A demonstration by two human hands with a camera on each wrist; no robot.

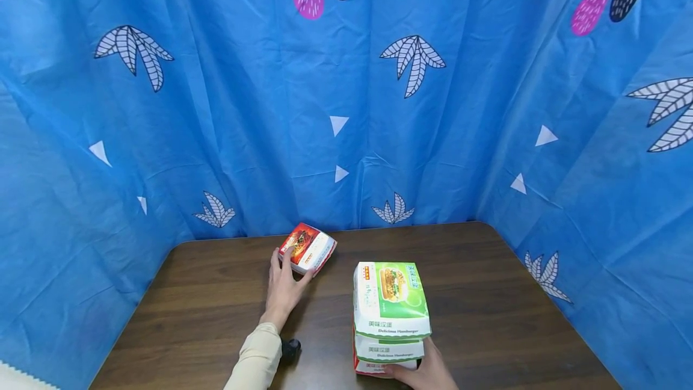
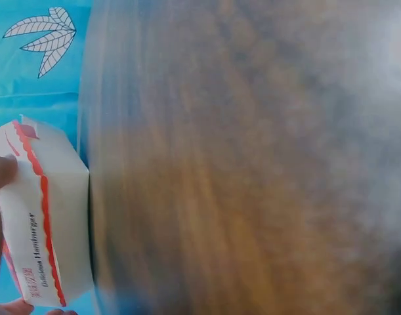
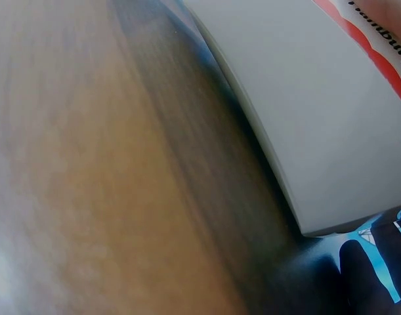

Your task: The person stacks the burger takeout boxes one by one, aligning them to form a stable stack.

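Note:
Near the table's back edge, my left hand [image 1: 284,290] grips a red-and-white hamburger box [image 1: 308,249], fingers along its left side and thumb at its near corner. In the left wrist view, the thumb presses the white wall of this hamburger box [image 2: 62,216], and fingertips show at its lower end. A stack of three hamburger boxes stands nearer to me: a green-and-white box [image 1: 392,300] on top, another green-trimmed box [image 1: 390,349] in the middle, a red-trimmed box [image 1: 373,367] lowest. Around the lowest box's right side, my right hand [image 1: 430,372] holds on, thumb across its front.
The brown wooden table [image 1: 216,306] has a blue patterned curtain [image 1: 243,107] behind it and at both sides. A small black object [image 1: 290,350] lies beside the left sleeve. Table surface extends left and right of the boxes.

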